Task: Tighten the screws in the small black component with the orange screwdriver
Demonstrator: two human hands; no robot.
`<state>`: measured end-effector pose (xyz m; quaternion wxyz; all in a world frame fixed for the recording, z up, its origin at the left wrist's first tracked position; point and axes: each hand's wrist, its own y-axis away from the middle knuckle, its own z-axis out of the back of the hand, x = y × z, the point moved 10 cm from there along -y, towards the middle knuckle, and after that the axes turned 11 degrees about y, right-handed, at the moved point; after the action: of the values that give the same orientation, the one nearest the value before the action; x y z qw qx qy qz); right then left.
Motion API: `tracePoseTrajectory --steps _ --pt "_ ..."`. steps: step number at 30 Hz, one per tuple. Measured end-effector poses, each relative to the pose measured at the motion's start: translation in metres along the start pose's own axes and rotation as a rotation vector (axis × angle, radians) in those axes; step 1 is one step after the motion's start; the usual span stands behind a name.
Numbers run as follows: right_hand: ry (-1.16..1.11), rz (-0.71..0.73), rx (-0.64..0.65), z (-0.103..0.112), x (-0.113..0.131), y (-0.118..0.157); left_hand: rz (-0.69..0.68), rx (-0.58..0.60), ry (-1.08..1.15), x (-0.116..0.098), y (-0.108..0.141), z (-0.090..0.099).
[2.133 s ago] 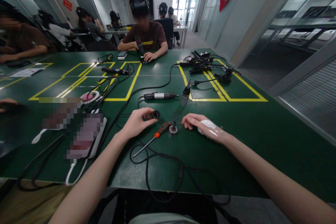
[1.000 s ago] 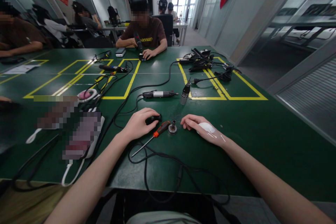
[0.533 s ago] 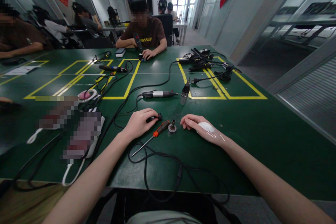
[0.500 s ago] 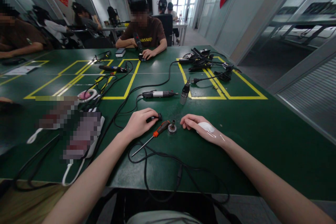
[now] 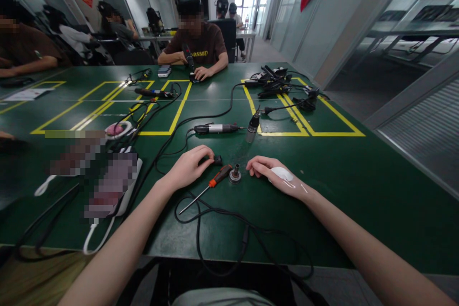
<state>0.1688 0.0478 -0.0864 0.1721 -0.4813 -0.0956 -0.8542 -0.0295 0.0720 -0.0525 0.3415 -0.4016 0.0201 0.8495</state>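
Observation:
Thumb and fingertips of my left hand [image 5: 191, 166] pinch a small black part [image 5: 218, 159] at the table surface. My right hand [image 5: 267, 169] lies on its side with the fingers curled in, and nothing shows in them. A white patch is on the back of that hand. Between the hands stands a small round metal piece with an upright stem [image 5: 235, 175]. Beside it lies a screwdriver [image 5: 220, 176] with an orange and dark handle, its shaft pointing toward me. Beyond the hands are an electric screwdriver [image 5: 217, 128] and an upright black tool with a clear base [image 5: 253, 126].
Loops of black cable [image 5: 247, 224] lie in front of me. Two blurred phone-like devices [image 5: 113, 184] with white cords are at left. A heap of black cables and tools [image 5: 274, 81] sits at the far right. Across the green table [image 5: 340, 191] a person [image 5: 195, 48] works with a tool.
My left hand has shifted its grip on the black part, with the fingertips now at its near end. My right hand stays in place.

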Motion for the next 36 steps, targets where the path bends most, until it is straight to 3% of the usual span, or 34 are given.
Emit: tracePoseTrajectory --steps 5,11,17,26,36 --pt "0.009 0.008 0.011 0.000 0.001 0.000 0.080 0.011 0.026 0.009 0.008 0.018" --pt "0.010 0.019 0.013 -0.001 0.001 0.000 0.104 0.079 0.054 0.015 0.010 0.017" --pt "0.009 0.014 0.011 0.000 0.002 0.000 0.133 -0.028 0.041 0.017 0.008 0.026" --pt "0.004 -0.008 0.010 0.000 0.006 0.000 0.096 -0.020 -0.021 0.012 -0.006 -0.006" --pt "0.015 0.009 0.010 0.000 0.003 0.000 0.160 -0.185 0.078 0.023 0.005 0.046"
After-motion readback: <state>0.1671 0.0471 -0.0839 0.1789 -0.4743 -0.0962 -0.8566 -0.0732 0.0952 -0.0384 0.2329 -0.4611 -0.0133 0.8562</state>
